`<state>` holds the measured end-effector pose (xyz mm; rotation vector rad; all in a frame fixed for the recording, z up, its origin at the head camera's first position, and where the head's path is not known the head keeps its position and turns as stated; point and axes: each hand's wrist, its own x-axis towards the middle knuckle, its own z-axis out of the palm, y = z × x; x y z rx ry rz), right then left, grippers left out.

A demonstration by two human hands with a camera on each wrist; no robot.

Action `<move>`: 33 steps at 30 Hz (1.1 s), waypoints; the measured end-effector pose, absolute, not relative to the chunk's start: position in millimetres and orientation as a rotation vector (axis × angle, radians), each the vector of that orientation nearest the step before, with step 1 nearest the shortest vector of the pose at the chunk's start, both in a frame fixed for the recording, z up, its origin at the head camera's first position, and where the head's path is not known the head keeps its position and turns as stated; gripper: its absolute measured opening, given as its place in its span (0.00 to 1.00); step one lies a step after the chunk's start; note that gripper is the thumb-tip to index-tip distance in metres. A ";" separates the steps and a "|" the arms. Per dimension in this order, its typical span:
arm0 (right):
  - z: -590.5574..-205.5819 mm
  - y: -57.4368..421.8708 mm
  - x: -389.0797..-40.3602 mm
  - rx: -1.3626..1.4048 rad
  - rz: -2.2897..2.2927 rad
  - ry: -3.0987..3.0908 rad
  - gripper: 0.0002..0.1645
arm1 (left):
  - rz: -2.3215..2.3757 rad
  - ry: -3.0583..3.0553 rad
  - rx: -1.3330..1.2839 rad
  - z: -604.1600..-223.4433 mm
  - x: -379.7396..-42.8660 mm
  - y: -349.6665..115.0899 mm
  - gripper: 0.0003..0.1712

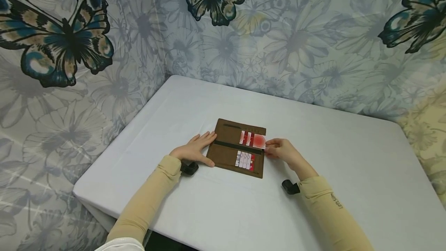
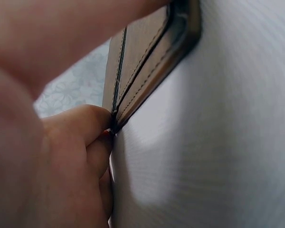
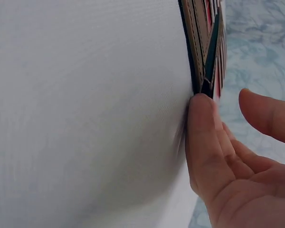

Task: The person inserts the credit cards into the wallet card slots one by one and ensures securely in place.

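Observation:
A brown wallet (image 1: pixel 225 156) lies spread open on the white table, with a dark fold across its middle. Red and white cards (image 1: pixel 246 138) sit in its upper half, the rightmost reaching the right edge. In the lower half is a row of pale, patterned cards (image 1: pixel 242 159) with a red one at the end. My left hand (image 1: pixel 195 149) rests at the wallet's left edge, thumb and fingers spread. At the opposite edge is my right hand (image 1: pixel 283 151). Its fingertips (image 3: pixel 202 111) touch the wallet's edge by the fold, while the thumb (image 3: pixel 266 114) stands apart.
A white cloth covers the table (image 1: pixel 313 138), which meets a butterfly-patterned wall (image 1: pixel 226 49) at the back and left. Black wrist cameras (image 1: pixel 290 187) hang beside both wrists, close over the cloth. The table's front edge is near the left forearm.

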<state>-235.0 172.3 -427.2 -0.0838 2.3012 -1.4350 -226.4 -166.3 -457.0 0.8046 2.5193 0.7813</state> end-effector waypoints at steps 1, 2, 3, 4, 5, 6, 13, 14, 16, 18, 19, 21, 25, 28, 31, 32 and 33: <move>-427.4 172.2 -234.5 -0.100 -1.427 2.303 0.22 | 0.781 2.520 0.805 -456.9 -226.4 -166.4 0.63; -427.4 172.2 -233.8 -0.114 -1.422 2.301 0.23 | 0.788 2.519 0.807 -456.9 -226.3 -166.7 0.63; -427.7 172.0 -233.3 -0.121 -1.428 2.293 0.24 | 0.791 2.517 0.806 -456.8 -226.4 -166.8 0.63; -427.9 172.3 -232.7 -0.132 -1.433 2.282 0.25 | 0.788 2.518 0.806 -456.7 -226.4 -166.9 0.63; -428.3 172.4 -232.2 -0.133 -1.446 2.267 0.25 | 0.789 2.517 0.804 -456.5 -226.5 -166.9 0.63; -428.7 172.4 -231.9 -0.141 -1.456 2.255 0.26 | 0.792 2.516 0.804 -456.4 -226.6 -166.9 0.64; -430.4 170.2 -230.9 -0.199 -1.477 2.236 0.29 | 0.801 2.511 0.830 -456.8 -228.0 -166.2 0.63; -430.2 169.8 -230.7 -0.210 -1.473 2.236 0.30 | 0.799 2.511 0.833 -456.7 -227.9 -166.1 0.63; -430.2 168.9 -231.0 -0.202 -1.469 2.232 0.30 | 0.795 2.512 0.831 -456.9 -228.0 -166.2 0.63; -430.2 168.7 -231.0 -0.198 -1.465 2.225 0.31 | 0.791 2.514 0.831 -457.1 -228.1 -166.1 0.63; -430.2 168.7 -231.0 -0.198 -1.461 2.225 0.32 | 0.789 2.516 0.830 -457.0 -228.0 -166.3 0.63; -430.6 168.7 -231.0 -0.191 -1.462 2.222 0.32 | 0.786 2.519 0.828 -456.8 -228.0 -166.6 0.63; -432.2 168.4 -231.1 -0.211 -1.455 2.240 0.32 | 0.783 2.521 0.825 -456.8 -228.0 -167.2 0.63; -433.5 167.7 -230.4 -0.208 -1.454 2.258 0.31 | 0.787 2.519 0.826 -457.4 -227.9 -166.9 0.62; -433.5 167.2 -229.0 -0.197 -1.454 2.263 0.32 | 0.790 2.518 0.825 -458.1 -227.9 -166.5 0.63; -433.5 167.2 -228.6 -0.195 -1.456 2.260 0.32 | 0.792 2.516 0.822 -458.4 -228.0 -166.5 0.63; -433.4 167.2 -228.3 -0.195 -1.456 2.259 0.32 | 0.791 2.515 0.821 -458.6 -228.0 -166.5 0.63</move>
